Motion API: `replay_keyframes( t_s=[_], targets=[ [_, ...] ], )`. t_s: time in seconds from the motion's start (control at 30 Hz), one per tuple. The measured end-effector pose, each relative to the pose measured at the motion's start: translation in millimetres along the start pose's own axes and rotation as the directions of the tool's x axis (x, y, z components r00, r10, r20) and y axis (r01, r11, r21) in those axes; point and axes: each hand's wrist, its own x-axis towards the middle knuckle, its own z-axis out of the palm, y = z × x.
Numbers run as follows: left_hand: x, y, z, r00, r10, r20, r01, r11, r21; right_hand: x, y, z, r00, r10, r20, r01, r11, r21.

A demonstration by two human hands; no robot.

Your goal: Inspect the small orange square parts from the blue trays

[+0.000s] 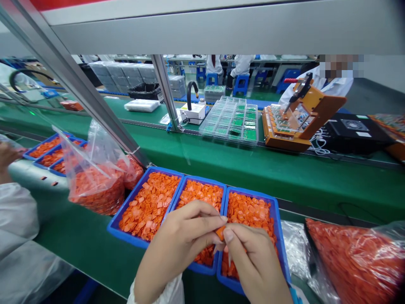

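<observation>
Between the fingertips of both hands is a small orange plastic piece, partly covered by the fingers. My left hand pinches it from the left, and my right hand grips it from the right. Both hands are held above the middle and right blue trays. The left blue tray, the middle blue tray and the right blue tray stand side by side, filled with loose orange pieces like the one I hold. My forearms hide the near parts of the trays.
Clear bags of orange pieces stand left and right of the trays. A metal post slants behind. Beyond lie clear compartment trays with green boards and an orange fixture. A co-worker's sleeve is at left.
</observation>
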Motion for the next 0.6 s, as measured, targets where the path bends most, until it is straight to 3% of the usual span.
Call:
replay_keyframes(
  t_s=[0.23, 0.6],
  targets=[
    [1, -7, -1.0, 1.000, -0.019, 0.018, 0.019, 0.999, -0.031, 1, 0, -3, 1.000, -0.005, 0.008, 0.005, 1.000, 0.007],
    [3, -2, -4.2, 0.999, -0.035, -0.024, 0.028, 0.969, -0.244, -10, -4, -10, 0.998, -0.054, 0.027, 0.054, 0.998, -0.009]
  ],
)
